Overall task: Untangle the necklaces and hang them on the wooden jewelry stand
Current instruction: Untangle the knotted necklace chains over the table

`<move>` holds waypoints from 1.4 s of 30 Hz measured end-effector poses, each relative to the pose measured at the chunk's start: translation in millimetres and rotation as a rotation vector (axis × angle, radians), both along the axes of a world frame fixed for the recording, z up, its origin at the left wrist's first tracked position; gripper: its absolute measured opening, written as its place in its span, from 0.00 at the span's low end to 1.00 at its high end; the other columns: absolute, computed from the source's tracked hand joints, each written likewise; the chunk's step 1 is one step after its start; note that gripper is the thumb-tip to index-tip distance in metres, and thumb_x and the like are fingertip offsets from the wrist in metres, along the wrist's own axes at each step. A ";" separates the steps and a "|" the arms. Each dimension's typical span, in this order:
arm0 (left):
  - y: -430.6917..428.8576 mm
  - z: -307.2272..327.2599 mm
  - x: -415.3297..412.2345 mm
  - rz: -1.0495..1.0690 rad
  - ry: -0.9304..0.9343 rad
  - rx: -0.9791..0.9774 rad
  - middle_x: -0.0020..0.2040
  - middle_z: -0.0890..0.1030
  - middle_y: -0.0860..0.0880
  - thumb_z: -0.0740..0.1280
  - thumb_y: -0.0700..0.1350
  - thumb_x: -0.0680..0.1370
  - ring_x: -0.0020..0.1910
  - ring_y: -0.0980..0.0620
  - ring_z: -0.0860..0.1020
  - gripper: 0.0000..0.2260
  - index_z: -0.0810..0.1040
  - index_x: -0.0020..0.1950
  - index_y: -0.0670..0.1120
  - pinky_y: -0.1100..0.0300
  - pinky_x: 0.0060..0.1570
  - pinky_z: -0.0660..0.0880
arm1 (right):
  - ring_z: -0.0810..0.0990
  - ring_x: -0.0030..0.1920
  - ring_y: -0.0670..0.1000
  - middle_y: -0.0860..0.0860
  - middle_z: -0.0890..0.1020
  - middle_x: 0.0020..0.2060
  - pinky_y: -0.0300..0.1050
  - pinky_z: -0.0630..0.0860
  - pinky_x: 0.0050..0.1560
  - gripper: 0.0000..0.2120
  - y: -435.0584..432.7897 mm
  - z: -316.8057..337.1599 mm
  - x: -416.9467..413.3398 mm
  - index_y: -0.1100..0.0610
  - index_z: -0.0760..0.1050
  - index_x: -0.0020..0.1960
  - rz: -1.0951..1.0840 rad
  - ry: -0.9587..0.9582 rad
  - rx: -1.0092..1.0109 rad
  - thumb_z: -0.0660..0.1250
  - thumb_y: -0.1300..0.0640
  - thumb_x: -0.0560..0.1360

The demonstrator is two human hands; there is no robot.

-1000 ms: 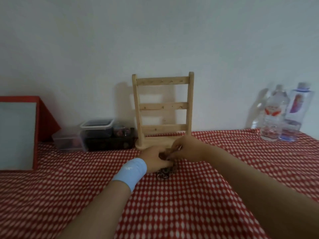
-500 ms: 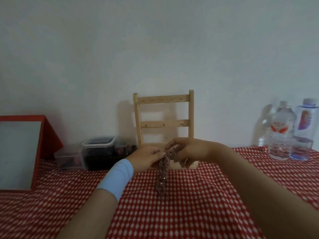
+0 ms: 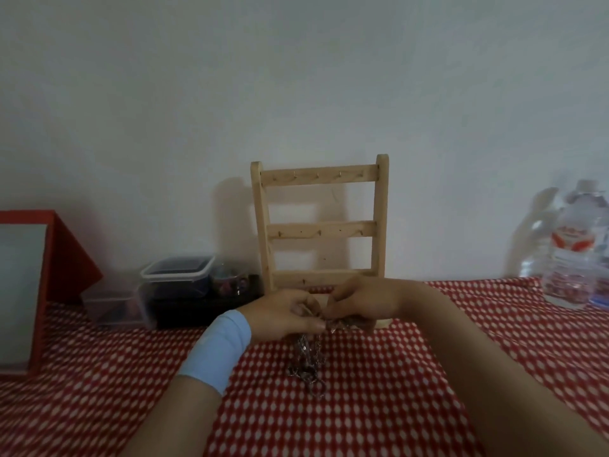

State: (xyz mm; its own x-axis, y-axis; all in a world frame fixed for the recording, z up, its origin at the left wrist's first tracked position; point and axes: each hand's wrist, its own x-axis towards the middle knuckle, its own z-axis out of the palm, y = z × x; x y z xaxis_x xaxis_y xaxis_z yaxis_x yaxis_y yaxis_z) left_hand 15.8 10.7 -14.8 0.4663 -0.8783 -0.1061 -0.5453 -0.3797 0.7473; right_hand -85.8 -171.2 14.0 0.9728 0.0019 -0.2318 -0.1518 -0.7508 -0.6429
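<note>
Pinching blurry necklaces [image 3: 306, 361], fingers of left hand [image 3: 283, 316] and right hand [image 3: 362, 300] curled, stand [image 3: 318, 229] base hidden

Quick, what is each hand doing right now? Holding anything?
Left hand: closed, pinching the top of the tangled necklaces.
Right hand: closed, pinching the same tangle beside it.

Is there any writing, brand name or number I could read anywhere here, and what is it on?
Water bottle: a red and white label, too blurred to read.
Wooden jewelry stand, necklaces, plastic containers, red box: no text shows on them.
So nothing here can be quoted.
</note>
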 end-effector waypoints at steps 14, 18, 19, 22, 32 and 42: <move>-1.4 9.1 -2.8 0.176 -0.085 -0.153 0.40 0.85 0.51 0.65 0.60 0.77 0.43 0.52 0.83 0.16 0.84 0.46 0.49 0.55 0.50 0.78 | 0.85 0.40 0.48 0.46 0.86 0.40 0.46 0.83 0.47 0.18 20.6 -11.1 -0.9 0.49 0.83 0.44 -0.090 -0.152 -0.084 0.78 0.36 0.65; 5.3 11.3 1.8 0.150 -0.070 -0.093 0.41 0.85 0.54 0.67 0.57 0.77 0.46 0.53 0.82 0.11 0.80 0.48 0.50 0.52 0.57 0.76 | 0.86 0.38 0.45 0.49 0.87 0.38 0.43 0.84 0.43 0.05 28.6 -15.7 1.2 0.53 0.86 0.46 -0.088 -0.267 0.032 0.77 0.52 0.73; 9.2 14.1 1.5 0.114 -0.067 -0.046 0.42 0.85 0.53 0.68 0.56 0.77 0.48 0.54 0.82 0.10 0.79 0.51 0.51 0.51 0.61 0.75 | 0.86 0.38 0.46 0.50 0.88 0.39 0.43 0.84 0.43 0.04 27.3 -15.5 1.7 0.55 0.86 0.47 -0.089 -0.272 0.035 0.75 0.54 0.75; 20.8 24.5 0.3 0.036 -0.075 0.117 0.49 0.85 0.53 0.69 0.52 0.77 0.54 0.56 0.79 0.11 0.77 0.59 0.52 0.57 0.63 0.71 | 0.87 0.42 0.49 0.52 0.88 0.41 0.45 0.85 0.46 0.06 22.7 -12.9 1.1 0.58 0.85 0.50 -0.127 -0.287 0.094 0.70 0.59 0.79; 48.4 37.2 14.3 0.160 -0.255 0.469 0.57 0.80 0.57 0.67 0.55 0.77 0.54 0.54 0.81 0.14 0.80 0.61 0.54 0.60 0.61 0.73 | 0.70 0.32 0.50 0.51 0.72 0.35 0.47 0.73 0.38 0.15 10.0 -2.2 -7.0 0.60 0.82 0.54 -0.115 -0.241 0.713 0.57 0.58 0.85; 12.1 40.8 -16.0 0.116 0.062 -0.183 0.48 0.85 0.49 0.70 0.48 0.77 0.46 0.50 0.85 0.15 0.75 0.63 0.51 0.53 0.52 0.81 | 0.81 0.43 0.50 0.56 0.83 0.44 0.40 0.75 0.38 0.21 8.5 -6.4 -1.3 0.64 0.79 0.62 0.036 -0.207 0.626 0.58 0.78 0.76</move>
